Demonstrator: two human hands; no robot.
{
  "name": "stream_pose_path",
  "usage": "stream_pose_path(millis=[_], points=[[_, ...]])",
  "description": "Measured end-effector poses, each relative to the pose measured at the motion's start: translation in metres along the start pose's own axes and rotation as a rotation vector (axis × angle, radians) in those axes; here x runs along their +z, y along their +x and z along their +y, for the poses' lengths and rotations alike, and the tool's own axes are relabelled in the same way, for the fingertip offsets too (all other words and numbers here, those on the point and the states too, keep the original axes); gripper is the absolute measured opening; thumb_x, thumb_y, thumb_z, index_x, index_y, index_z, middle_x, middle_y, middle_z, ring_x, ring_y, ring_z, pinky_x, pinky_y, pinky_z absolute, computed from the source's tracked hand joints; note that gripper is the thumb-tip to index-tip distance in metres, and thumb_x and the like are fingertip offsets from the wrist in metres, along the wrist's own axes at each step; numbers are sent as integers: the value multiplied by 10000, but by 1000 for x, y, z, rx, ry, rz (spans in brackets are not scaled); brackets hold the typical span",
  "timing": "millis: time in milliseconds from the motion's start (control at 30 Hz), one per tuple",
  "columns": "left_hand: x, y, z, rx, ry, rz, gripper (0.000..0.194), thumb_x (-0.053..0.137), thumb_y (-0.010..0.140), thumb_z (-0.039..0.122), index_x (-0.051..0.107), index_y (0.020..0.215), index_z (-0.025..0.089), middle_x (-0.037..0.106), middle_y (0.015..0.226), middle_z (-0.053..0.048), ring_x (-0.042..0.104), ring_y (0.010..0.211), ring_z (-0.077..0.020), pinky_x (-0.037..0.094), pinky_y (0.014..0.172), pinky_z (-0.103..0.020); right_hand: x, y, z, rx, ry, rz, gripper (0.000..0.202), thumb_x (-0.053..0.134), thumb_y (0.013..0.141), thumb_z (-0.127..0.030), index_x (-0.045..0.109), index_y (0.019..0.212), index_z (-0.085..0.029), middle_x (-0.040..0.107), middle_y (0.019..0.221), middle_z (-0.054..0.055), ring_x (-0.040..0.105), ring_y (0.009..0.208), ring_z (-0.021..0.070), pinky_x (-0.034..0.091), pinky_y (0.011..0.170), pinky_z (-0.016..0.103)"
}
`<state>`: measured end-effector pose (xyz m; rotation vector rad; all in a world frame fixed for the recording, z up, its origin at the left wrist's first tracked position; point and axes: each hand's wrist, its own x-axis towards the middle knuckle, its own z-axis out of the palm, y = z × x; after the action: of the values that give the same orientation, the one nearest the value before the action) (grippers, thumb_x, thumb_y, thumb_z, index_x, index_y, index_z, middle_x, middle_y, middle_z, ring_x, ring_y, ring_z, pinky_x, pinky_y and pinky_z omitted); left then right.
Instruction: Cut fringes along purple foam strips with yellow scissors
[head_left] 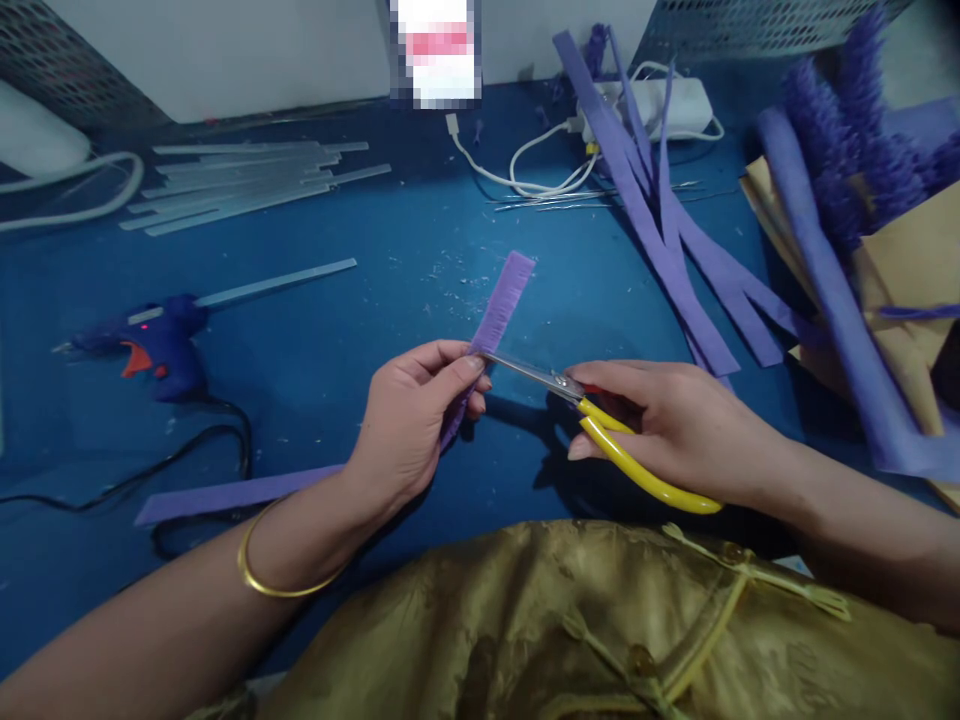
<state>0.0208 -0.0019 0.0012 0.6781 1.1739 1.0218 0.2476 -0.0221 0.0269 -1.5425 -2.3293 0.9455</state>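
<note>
Since the purple strip (504,300) looks light, limp and easily torn, my left hand (409,415) pinches it mid-view, best held beside the blades (525,371), its end toward one o'clock, my right hand (686,425) clasping the scissors (637,472) toward four.

- Dim overall, cool cast; smooth blue bench (420,235) brightest mid-frame, darker toward lower left.
- Light source out of frame; soft dark shadows under right hand (675,420) and yellow-handled metal scissors (600,410).
- Small glints on handles and thin gold bangle (251,575).
- Slits in narrow purple strip (504,300) readable, slightly soft.
- Fluffy purple flowers (862,130) smeared, edge stretch.
- Pixelated block top centre.
</note>
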Motion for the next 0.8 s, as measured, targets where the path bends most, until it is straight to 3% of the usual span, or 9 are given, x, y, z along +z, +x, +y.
stream_pose_path(millis=[633, 800], points=[[1, -1, 4, -44, 23, 9, 78, 788, 694, 171, 720, 714, 138, 662, 598, 6, 555, 474, -70, 447, 479, -179, -5, 0, -2, -27, 22, -22, 351, 654, 891, -553, 702, 971, -214, 644, 686, -29, 508, 543, 119, 344, 533, 248], [1, -2, 4, -39, 2, 12, 70, 727, 753, 200, 729, 737, 132, 670, 604, -11, 575, 483, -88, 463, 487, -192, -6, 0, -2, -12, 39, -41, 360, 635, 899, -567, 696, 928, -213, 616, 656, -33, 488, 535, 118, 334, 530, 247]])
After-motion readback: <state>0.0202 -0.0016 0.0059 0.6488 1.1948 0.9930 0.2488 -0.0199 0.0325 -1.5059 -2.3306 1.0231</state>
